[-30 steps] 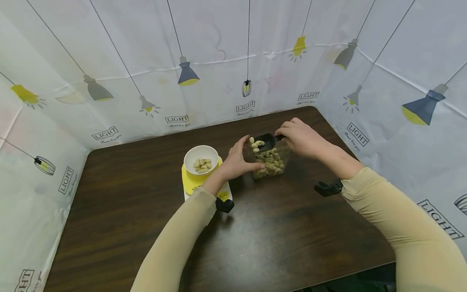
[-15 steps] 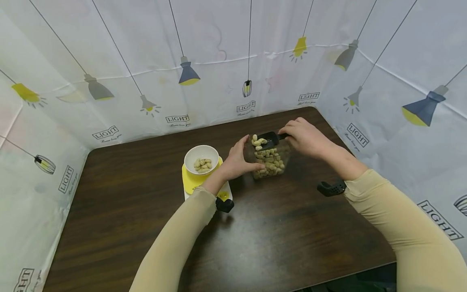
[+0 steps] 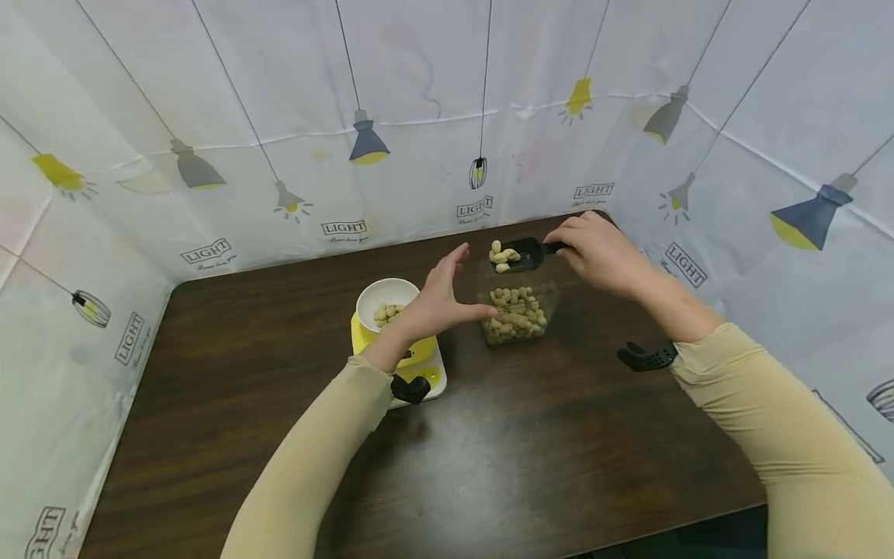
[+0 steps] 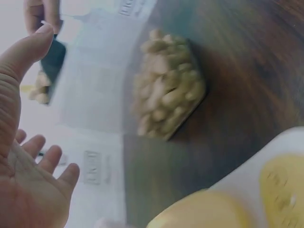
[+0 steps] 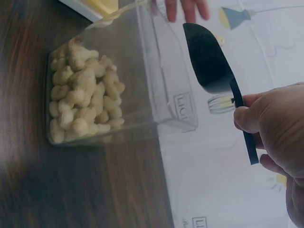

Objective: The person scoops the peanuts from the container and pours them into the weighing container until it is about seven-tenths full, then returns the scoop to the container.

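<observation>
In head view, my right hand (image 3: pixel 602 255) grips the black scoop (image 3: pixel 532 255), which bears peanuts (image 3: pixel 500 256), at 12 o'clock from the clear container (image 5: pixel 137 85). My left hand (image 3: pixel 436 301), fingers spread wide, lies at the container's 9 o'clock.

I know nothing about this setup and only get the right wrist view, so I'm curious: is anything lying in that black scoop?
Observer: Yes, the head view shows a few peanuts in the black scoop.
Visitor: What's on the white-and-yellow thing at the corner of my picture?
Observer: A white bowl sits on its yellow top, with some peanuts inside.
Visitor: And those fingertips at my top edge, what is that hand doing?
Observer: That's the left hand, open, with thumb and fingers spread apart.
</observation>
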Demonstrator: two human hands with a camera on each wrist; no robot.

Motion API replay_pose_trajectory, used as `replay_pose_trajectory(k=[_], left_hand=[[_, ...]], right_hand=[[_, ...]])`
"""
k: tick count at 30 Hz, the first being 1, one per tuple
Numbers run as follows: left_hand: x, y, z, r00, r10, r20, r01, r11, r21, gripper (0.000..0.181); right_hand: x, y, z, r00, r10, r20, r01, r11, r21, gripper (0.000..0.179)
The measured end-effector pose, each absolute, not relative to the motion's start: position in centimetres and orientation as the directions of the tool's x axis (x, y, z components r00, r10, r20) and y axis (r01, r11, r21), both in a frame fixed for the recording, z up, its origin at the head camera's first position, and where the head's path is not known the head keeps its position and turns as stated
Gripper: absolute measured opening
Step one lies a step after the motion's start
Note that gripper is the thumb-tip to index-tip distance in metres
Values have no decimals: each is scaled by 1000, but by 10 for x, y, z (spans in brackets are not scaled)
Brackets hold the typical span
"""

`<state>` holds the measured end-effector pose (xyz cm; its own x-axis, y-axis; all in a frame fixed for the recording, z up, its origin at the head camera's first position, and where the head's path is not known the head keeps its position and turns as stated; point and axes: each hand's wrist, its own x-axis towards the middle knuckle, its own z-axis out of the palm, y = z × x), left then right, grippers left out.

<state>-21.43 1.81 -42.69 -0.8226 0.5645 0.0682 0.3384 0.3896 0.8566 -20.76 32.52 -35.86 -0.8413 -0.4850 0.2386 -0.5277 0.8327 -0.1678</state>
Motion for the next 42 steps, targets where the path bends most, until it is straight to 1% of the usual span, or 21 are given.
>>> replay_pose_trajectory(k=[4,8,14,18,22,29,34,39,42], left_hand=[[-214,-5,-411,-821,565,82,358,398,844,116],[-216,-31,-399,-828,552,103,382,421,823,117],[-220,-81,-391,-874,478,93,351,487,800,116],[-222,-111,-392,-888,448,101,350,519,780,114],[-222,-132,-397,-895,436,91,343,545,765,113],[-214,-156,-415,-915,403,22,287,613,736,111],[-210,-165,-434,-915,403,-16,272,645,714,111],[-208,-167,-455,-916,400,-36,259,656,709,110],[-209,-164,-466,-918,393,-48,247,664,706,113]], right_hand=[[-211,316,-355,-831,-497,249,-541,827,-153,26],[-215,304,-353,-829,-510,231,-551,817,-171,26],[-223,282,-353,-812,-539,226,-578,795,-182,26],[-227,268,-352,-793,-563,233,-604,774,-188,26],[-232,253,-351,-769,-592,243,-635,750,-184,26],[-241,228,-354,-733,-637,238,-678,714,-176,26],[-245,213,-358,-713,-660,237,-699,691,-181,25],[-248,201,-363,-712,-667,218,-701,689,-183,25],[-250,193,-367,-714,-669,206,-700,694,-170,25]])
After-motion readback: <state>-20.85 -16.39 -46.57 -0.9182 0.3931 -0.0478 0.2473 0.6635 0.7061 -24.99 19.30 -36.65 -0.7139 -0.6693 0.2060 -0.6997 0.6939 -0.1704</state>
